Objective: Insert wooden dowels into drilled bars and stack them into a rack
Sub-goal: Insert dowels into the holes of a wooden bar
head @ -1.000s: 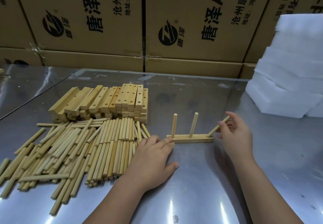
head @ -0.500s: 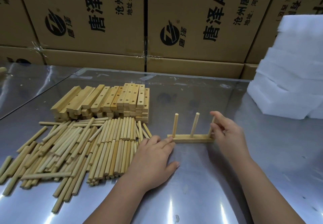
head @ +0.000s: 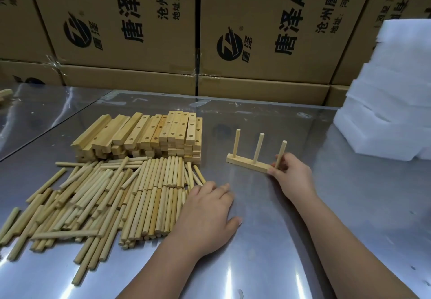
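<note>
Bar (head: 246, 164) end in right hand (head: 292, 178), maybe lifted — left hand (head: 207, 214) flat by dowels (head: 130, 196)

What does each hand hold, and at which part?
The right hand pinches the rightmost dowel near its base, at the right end of the bar. The left hand lies flat and holds nothing.

third dowel (head: 281, 152) now upright, bar (head: 245, 162) swung askew

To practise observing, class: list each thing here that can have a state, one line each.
Pale drilled wooden bar: three dowels standing in it.
Rightmost round wooden dowel: standing in bar, gripped.
Right hand: grips rightmost dowel's base.
Left hand: open, resting flat.
Loose dowel pile: lying flat.
Stacked drilled bars: holes empty.
</note>
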